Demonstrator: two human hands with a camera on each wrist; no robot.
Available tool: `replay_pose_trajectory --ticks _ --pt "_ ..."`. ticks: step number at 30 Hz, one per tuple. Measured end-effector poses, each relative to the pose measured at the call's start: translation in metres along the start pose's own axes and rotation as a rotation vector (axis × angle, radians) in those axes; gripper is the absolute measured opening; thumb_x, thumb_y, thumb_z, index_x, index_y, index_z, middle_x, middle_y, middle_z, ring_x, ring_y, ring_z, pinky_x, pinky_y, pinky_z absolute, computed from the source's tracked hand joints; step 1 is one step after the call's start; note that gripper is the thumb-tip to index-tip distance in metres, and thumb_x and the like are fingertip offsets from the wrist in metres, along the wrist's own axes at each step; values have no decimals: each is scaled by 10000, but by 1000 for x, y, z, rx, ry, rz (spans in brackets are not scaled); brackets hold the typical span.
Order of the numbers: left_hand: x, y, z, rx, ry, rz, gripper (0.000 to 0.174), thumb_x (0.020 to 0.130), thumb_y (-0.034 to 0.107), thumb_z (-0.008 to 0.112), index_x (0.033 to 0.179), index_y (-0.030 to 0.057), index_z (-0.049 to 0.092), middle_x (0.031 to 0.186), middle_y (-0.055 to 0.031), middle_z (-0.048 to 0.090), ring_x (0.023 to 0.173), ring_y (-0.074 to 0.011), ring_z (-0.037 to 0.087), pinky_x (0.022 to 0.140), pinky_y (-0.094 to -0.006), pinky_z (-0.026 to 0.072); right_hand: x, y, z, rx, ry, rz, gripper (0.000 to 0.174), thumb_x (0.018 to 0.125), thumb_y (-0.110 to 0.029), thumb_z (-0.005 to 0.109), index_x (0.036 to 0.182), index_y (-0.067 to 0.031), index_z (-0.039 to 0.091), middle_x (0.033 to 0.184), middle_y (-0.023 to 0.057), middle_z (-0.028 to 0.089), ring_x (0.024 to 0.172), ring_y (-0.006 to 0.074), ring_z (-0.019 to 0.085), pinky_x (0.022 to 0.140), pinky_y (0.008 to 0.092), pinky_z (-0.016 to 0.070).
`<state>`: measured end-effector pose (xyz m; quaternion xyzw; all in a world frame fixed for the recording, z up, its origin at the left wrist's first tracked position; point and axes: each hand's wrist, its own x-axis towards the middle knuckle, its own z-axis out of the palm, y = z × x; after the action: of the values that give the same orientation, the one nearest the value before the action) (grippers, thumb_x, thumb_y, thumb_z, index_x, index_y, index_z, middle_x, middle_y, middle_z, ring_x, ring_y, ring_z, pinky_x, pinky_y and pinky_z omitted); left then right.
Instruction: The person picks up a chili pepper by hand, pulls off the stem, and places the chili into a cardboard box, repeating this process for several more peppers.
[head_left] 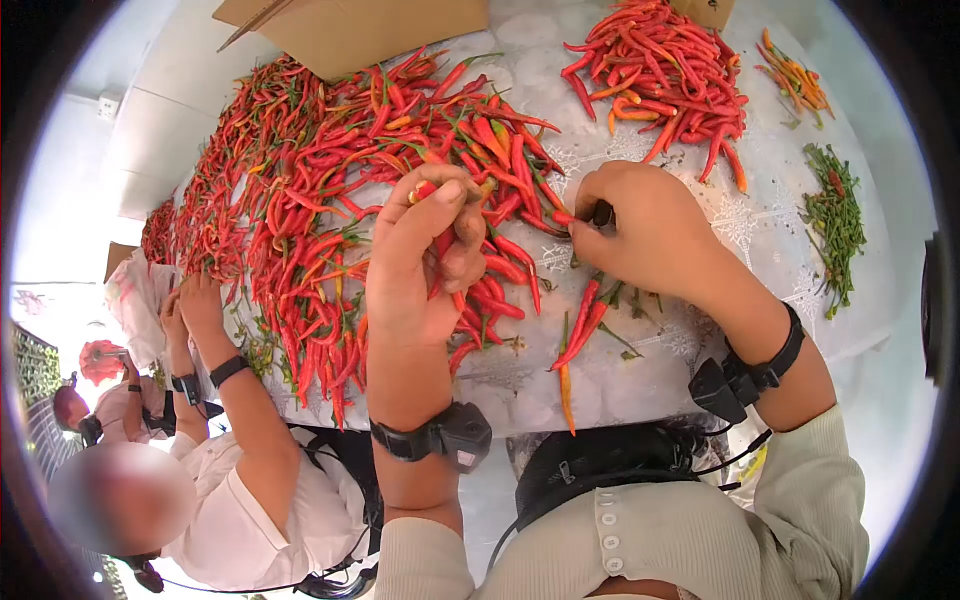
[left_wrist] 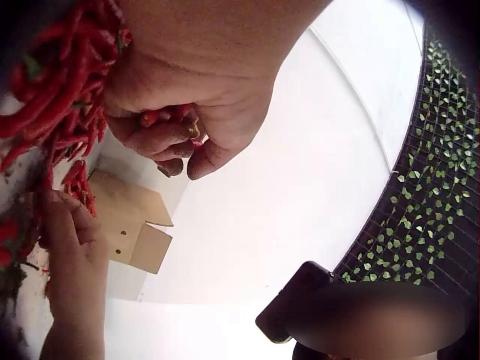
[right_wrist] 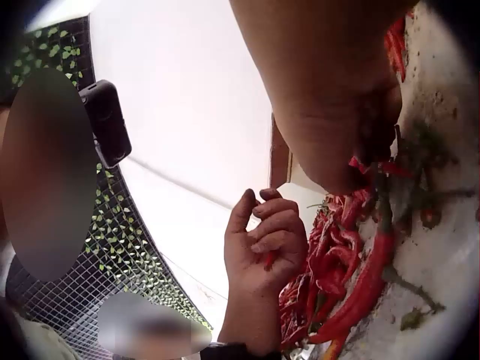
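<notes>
In the head view my left hand (head_left: 420, 250) is raised over the near side of a large heap of red chili peppers (head_left: 310, 220). Its fingers curl round red chili peppers (head_left: 445, 243), which also show inside the palm in the left wrist view. Farther right, my right hand (head_left: 640, 225) is low over the table with thumb and forefinger together. They pinch a red chili pepper (head_left: 562, 217) at the heap's edge; the fingers partly hide it. Just below this hand lie a few loose chili peppers (head_left: 580, 335), one of them orange.
A second pile of red chili peppers (head_left: 665, 75) lies beyond my right hand. Orange peppers (head_left: 795, 78) and green stems (head_left: 835, 230) lie at the far right. A cardboard box (head_left: 370, 35) stands behind the heap. Another person's hands (head_left: 195, 305) are at the heap's left.
</notes>
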<state>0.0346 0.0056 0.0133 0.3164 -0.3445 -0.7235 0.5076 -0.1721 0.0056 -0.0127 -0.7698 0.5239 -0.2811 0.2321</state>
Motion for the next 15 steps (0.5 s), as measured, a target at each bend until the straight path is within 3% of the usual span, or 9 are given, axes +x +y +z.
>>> replay_pose_trajectory --ticks 4,7,10,13,15 --pt "1 -1 0 17 26 0 125 850 96 508 939 10 520 692 -35 484 452 -46 361 337 -165 272 3 3 -3 227 50 79 213 710 -202 619 763 5 625 720 140 621 655 254 603 617 349 472" --pt "1 -2 3 71 49 -15 116 838 78 533 933 12 535 677 -32 487 439 -41 345 339 -165 262 6 2 -7 420 9 179 161 815 -161 603 849 -4 588 731 30 599 604 89 533 545 251 432" --pt "0 -3 5 180 31 -63 115 833 81 552 927 13 551 674 -31 498 427 -33 327 344 -164 246 7 0 -9 794 -48 312 186 841 -185 602 915 -17 573 753 5 594 641 69 534 561 212 422" --pt "-2 -6 11 284 40 -112 164 833 126 597 956 19 578 677 -22 515 421 -27 341 355 -165 233 6 -2 -4 1065 22 311 219 832 -186 607 921 13 590 766 27 612 680 82 566 600 233 459" --pt "-1 -8 19 302 75 -134 192 819 151 644 957 29 591 655 -8 517 422 -25 364 361 -174 237 3 -11 -4 1048 51 192 195 813 -146 618 922 14 593 767 29 611 684 78 563 602 230 460"
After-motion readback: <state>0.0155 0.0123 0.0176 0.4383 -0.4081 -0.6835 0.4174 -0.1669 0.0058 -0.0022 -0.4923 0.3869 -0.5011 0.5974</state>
